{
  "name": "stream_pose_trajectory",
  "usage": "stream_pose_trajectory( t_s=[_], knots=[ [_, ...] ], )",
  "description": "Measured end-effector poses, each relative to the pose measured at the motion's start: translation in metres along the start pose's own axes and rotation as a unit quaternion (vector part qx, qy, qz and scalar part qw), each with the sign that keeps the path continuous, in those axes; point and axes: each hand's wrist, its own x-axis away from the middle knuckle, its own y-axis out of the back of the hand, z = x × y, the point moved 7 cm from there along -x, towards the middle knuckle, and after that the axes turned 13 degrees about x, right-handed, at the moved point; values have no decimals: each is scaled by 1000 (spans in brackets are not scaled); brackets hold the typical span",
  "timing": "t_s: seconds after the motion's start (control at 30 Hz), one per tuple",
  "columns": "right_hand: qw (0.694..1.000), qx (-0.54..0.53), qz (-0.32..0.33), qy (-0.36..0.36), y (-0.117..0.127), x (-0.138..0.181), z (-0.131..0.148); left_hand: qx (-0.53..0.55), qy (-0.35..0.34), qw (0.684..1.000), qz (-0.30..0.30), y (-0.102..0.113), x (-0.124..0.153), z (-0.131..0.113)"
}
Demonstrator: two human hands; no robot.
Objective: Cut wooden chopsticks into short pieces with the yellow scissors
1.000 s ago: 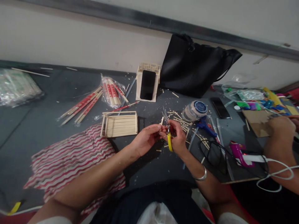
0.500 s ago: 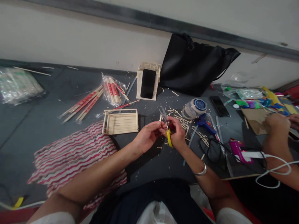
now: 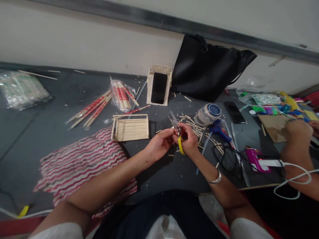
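My right hand (image 3: 188, 142) grips small yellow-handled snips (image 3: 177, 132), blades pointing up and away. My left hand (image 3: 159, 145) pinches something small at the blades; I cannot make out what it holds. Both hands hover just above the dark mat (image 3: 50, 113), over a scatter of cut wooden stick pieces (image 3: 196, 127). A small tray built of wooden sticks (image 3: 131, 127) lies to the left of my hands.
A red-striped cloth (image 3: 79, 166) lies at left. Wrapped chopsticks (image 3: 104, 103), a phone in a stick-built stand (image 3: 159, 87), a black bag (image 3: 209, 71), a tape roll (image 3: 208, 114), a blue glue gun (image 3: 219, 129) and a purple glue gun (image 3: 254, 159) surround me. Another person's hand (image 3: 297, 132) works at right.
The stick piece that stood up from my left fingers a second ago no longer shows. My hands stay together at the snips; the view has shifted slightly.
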Motion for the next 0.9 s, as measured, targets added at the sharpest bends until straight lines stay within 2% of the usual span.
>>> stream_pose_trajectory(
  t_s=[0.43,0.63,0.77,0.9],
  knots=[
    [998,-23,23,-45,-3,1,-4,-34,-2,999,3,4,-1,0],
    [979,-159,18,-126,-2,0,-14,-76,-6,997,-17,8,-1,-7],
    [963,-201,-9,-180,3,-5,-21,-128,34,991,-25,7,0,-4],
    [958,-218,15,-186,1,-10,-22,-146,87,985,-27,5,3,3]
  ],
)
